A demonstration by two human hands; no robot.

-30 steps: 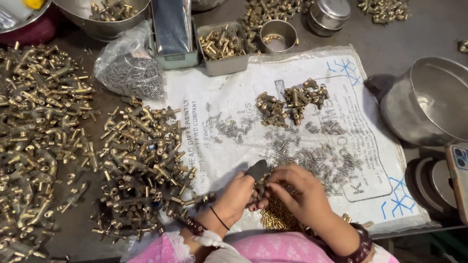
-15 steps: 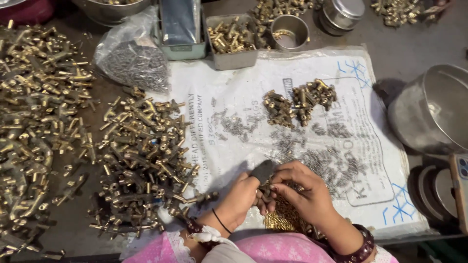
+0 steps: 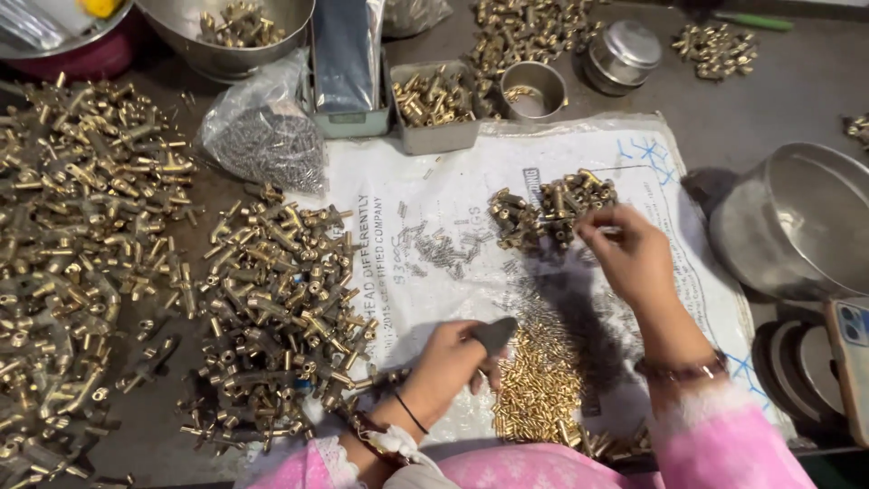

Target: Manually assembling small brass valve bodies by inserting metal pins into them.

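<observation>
Two hands are at work over a white printed sack cloth spread on the dark desk. The right hand has gone up and away from the body; half a second ago both hands were close together near the bottom of the cloth. Its fingers are pressed together in a pinch, right at the edge of a small heap of short brass fittings, but I cannot tell what they pinch, it is too small. The left hand stays low, and its fingers are curled shut around a small dark grey piece that sticks out toward the right. Just past those fingers, to the right, lies a pile of tiny shiny brass pins. Left of those fingers are two big heaps of long brass parts: one near and one far out at the side. Far above the fingers stand one grey metal box of brass bits, one small round steel cup and one clear bag of tiny grey springs. To the right of the right fingers sits one big steel bowl.
</observation>
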